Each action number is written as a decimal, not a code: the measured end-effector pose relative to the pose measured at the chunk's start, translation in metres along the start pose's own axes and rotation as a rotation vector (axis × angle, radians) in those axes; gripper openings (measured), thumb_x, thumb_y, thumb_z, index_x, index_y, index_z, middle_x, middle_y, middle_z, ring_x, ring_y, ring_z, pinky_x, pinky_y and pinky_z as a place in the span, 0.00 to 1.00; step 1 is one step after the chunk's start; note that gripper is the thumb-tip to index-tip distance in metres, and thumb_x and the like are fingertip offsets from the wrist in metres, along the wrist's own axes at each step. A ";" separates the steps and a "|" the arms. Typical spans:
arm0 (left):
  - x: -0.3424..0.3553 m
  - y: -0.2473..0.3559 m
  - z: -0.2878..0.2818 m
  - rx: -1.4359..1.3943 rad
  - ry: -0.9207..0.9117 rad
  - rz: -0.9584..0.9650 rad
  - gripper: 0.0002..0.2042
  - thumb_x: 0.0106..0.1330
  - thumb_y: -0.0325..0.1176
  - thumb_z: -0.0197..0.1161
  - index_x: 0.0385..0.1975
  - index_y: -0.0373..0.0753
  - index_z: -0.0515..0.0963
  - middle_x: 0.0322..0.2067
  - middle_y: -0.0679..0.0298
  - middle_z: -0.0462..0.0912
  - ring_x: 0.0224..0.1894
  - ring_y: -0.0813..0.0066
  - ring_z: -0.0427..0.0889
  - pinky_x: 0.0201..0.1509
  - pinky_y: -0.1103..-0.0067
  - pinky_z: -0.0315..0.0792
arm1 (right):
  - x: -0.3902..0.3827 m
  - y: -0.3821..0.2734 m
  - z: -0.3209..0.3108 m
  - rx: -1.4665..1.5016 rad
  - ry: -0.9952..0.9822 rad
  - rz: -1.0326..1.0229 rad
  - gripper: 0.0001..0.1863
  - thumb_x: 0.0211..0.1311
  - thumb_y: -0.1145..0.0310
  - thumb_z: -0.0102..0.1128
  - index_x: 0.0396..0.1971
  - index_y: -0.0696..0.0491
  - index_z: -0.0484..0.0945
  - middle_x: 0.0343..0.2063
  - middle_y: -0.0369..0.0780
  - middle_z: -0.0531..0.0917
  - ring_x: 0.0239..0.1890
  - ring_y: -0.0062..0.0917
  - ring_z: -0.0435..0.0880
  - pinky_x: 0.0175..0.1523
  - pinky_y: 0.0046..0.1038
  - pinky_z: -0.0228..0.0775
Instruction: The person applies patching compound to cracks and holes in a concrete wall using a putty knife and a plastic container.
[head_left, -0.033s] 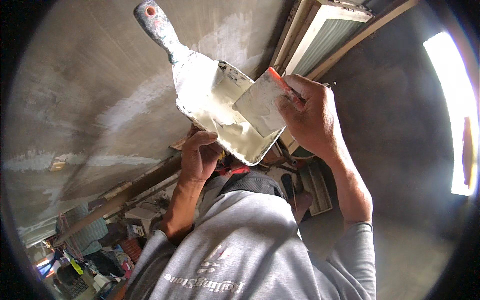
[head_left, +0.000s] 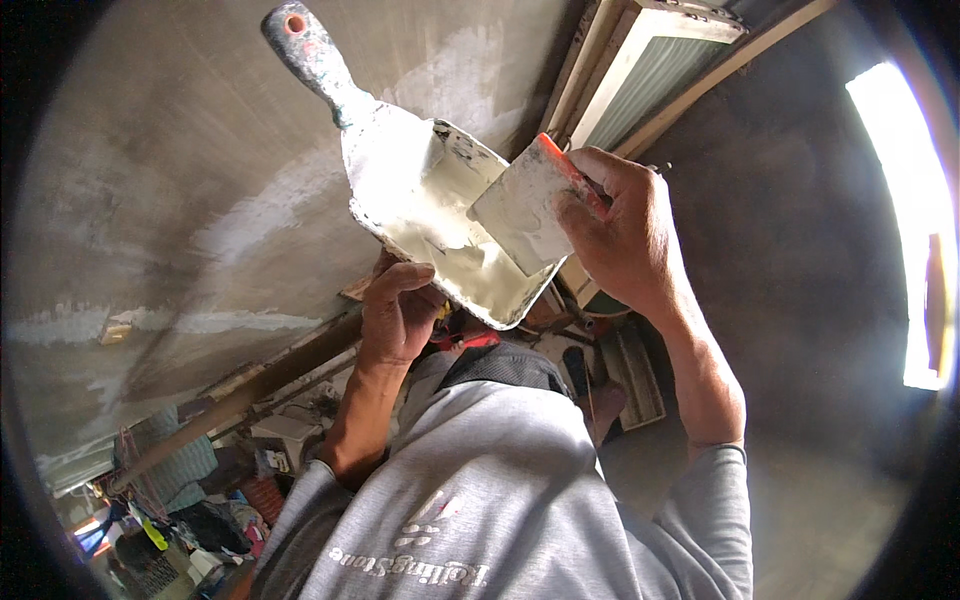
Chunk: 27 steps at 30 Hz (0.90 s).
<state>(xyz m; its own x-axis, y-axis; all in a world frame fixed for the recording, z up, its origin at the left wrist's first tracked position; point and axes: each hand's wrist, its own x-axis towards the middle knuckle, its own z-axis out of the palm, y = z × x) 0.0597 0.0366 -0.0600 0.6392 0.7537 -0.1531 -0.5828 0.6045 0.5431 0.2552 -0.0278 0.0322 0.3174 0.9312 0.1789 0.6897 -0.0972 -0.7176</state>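
My left hand (head_left: pixel 396 312) holds up a rectangular tray (head_left: pixel 470 150) by its near side, thumb over the rim and the other fingers mostly hidden beneath. Creamy white putty (head_left: pixel 435 215) coats the inside of the tray. Resting in its far left end is a wide putty knife (head_left: pixel 318 65), its speckled dark handle sticking out past the rim. Between thumb and fingers my right hand (head_left: pixel 628 225) pinches a flat scraper (head_left: pixel 520 215) with an orange back edge. The scraper's putty-smeared blade dips over the tray's right part, at the putty.
A grey plastered wall (head_left: pixel 200 130) with white putty patches rises on the left. Wooden beams and a white frame (head_left: pixel 640 60) are at the upper right. Bright light comes through an opening (head_left: pixel 900 220) at the far right. Clothes and clutter (head_left: pixel 200 510) lie at the lower left.
The tray and the putty knife in it have tilted very slightly to the left. Both hands keep nearly the same place and the same hold.
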 end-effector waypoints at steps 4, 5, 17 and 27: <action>0.001 -0.004 -0.007 -0.065 -0.009 -0.008 0.22 0.49 0.24 0.53 0.48 0.33 0.63 0.43 0.56 0.72 0.47 0.66 0.73 0.51 0.70 0.67 | 0.000 0.010 0.012 0.076 0.040 0.010 0.06 0.40 0.76 0.48 0.20 0.63 0.68 0.15 0.54 0.70 0.24 0.51 0.72 0.30 0.36 0.65; 0.000 -0.005 -0.006 -0.081 0.004 -0.002 0.22 0.50 0.24 0.53 0.48 0.33 0.63 0.43 0.56 0.72 0.47 0.66 0.72 0.52 0.70 0.67 | -0.001 0.011 0.012 0.098 0.035 0.009 0.07 0.40 0.76 0.48 0.21 0.63 0.68 0.15 0.54 0.70 0.24 0.50 0.72 0.30 0.36 0.65; -0.007 0.003 -0.006 -0.081 0.014 -0.029 0.20 0.53 0.31 0.52 0.46 0.31 0.65 0.44 0.54 0.72 0.48 0.62 0.70 0.55 0.67 0.61 | -0.003 -0.001 0.017 0.151 -0.042 -0.056 0.07 0.44 0.75 0.51 0.26 0.62 0.71 0.14 0.42 0.69 0.18 0.18 0.66 0.26 0.26 0.63; -0.010 0.005 -0.015 -0.075 -0.060 -0.063 0.19 0.54 0.30 0.52 0.46 0.32 0.65 0.44 0.56 0.72 0.48 0.63 0.70 0.55 0.67 0.61 | -0.002 -0.010 0.030 0.249 -0.163 -0.014 0.09 0.45 0.75 0.51 0.28 0.61 0.72 0.16 0.42 0.71 0.21 0.18 0.67 0.28 0.24 0.64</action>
<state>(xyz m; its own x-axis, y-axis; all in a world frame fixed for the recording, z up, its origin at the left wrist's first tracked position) 0.0427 0.0354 -0.0686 0.7033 0.6982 -0.1342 -0.5749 0.6695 0.4703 0.2276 -0.0183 0.0186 0.1862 0.9780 0.0941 0.5061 -0.0134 -0.8624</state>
